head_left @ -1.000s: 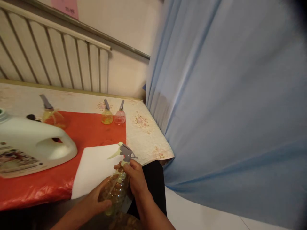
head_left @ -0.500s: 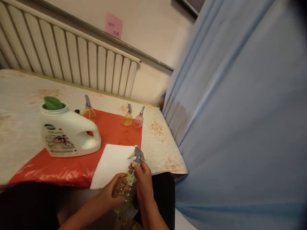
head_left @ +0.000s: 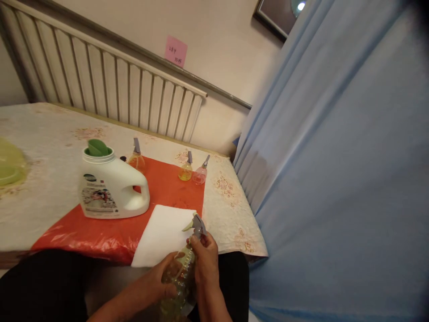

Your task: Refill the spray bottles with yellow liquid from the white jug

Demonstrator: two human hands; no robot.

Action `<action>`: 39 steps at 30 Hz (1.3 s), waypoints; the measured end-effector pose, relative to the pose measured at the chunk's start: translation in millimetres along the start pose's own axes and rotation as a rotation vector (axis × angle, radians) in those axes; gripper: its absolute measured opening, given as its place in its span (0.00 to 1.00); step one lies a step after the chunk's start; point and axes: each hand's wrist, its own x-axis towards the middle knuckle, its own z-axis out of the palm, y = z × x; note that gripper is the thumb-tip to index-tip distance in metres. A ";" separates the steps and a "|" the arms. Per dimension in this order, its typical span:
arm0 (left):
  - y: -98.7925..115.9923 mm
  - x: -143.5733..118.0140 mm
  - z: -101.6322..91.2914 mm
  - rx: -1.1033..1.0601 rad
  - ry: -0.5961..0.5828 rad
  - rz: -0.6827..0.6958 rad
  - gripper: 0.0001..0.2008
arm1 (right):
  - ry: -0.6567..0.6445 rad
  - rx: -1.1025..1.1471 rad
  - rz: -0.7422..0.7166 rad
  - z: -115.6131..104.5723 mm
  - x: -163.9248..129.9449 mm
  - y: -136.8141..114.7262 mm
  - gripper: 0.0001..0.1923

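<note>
A pale blue fabric curtain (head_left: 335, 179) fills the right side of the view, and a white slatted radiator panel (head_left: 100, 85) runs along the wall behind a table covered in a cream floral-patterned cloth (head_left: 43, 179). On that cloth lies a glossy red plastic sheet (head_left: 100, 230), and on the sheet stands a large white plastic detergent jug (head_left: 110, 190) with a handle, its mouth uncapped and a green plastic funnel (head_left: 97, 147) sitting in it. A white rectangular cloth or paper pad (head_left: 164, 235) lies at the near edge of the red sheet. Farther back stand three small spray bottles: an amber one (head_left: 136, 158) just behind the jug, then a yellow one (head_left: 186, 170) and a pink one (head_left: 200, 174) side by side, all with grey trigger heads on. Below the table edge, over the lap, the left hand (head_left: 167, 279) wraps the body of a clear plastic spray bottle holding yellowish liquid (head_left: 179, 279), while the right hand (head_left: 204, 261) closes round its neck just under the grey trigger head (head_left: 197, 223). Judging by this, the bottle already carries liquid and its head sits in place; whether it is fully screwed tight cannot be told.
</note>
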 end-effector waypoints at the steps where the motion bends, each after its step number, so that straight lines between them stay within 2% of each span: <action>1: 0.0 0.8 0.8 0.000 0.008 0.016 0.44 | -0.020 0.009 0.001 1.0 -1.0 -1.5 0.14; 5: -2.3 0.7 0.8 0.053 0.059 0.003 0.36 | -0.145 0.055 0.003 0.3 -3.3 -3.0 0.15; 8: -2.9 -2.7 -0.2 0.044 0.051 0.028 0.33 | -0.210 0.060 -0.003 -2.6 -3.7 -1.2 0.13; 10: -1.2 -5.1 0.0 0.056 0.054 0.047 0.32 | -0.196 0.040 0.011 -3.2 -3.7 -0.1 0.13; 14: 3.3 -6.7 1.0 0.117 0.094 0.042 0.34 | -0.207 0.027 -0.016 -1.0 -3.4 0.4 0.19; 18: 4.3 -5.1 1.1 0.145 0.091 0.057 0.36 | -0.214 0.016 -0.037 -1.1 -2.5 1.8 0.16; 23: 1.9 -4.3 0.3 0.138 0.115 0.038 0.33 | -0.244 0.064 -0.024 -4.7 -1.9 2.9 0.19; 27: -4.8 -3.4 -3.6 0.190 0.165 0.050 0.34 | -0.261 0.060 -0.015 -3.6 -3.7 0.6 0.18; 32: -12.1 -2.6 -6.2 0.370 0.226 0.034 0.39 | -0.215 -0.044 -0.019 -1.7 -4.9 1.2 0.16; 35: -10.5 -4.0 -4.1 0.445 0.247 0.015 0.38 | -0.161 -0.149 -0.054 -3.9 -3.9 3.8 0.15; 39: -4.6 -6.2 -1.1 0.462 0.249 -0.006 0.36 | -0.206 -0.156 -0.074 -8.5 -3.4 4.2 0.16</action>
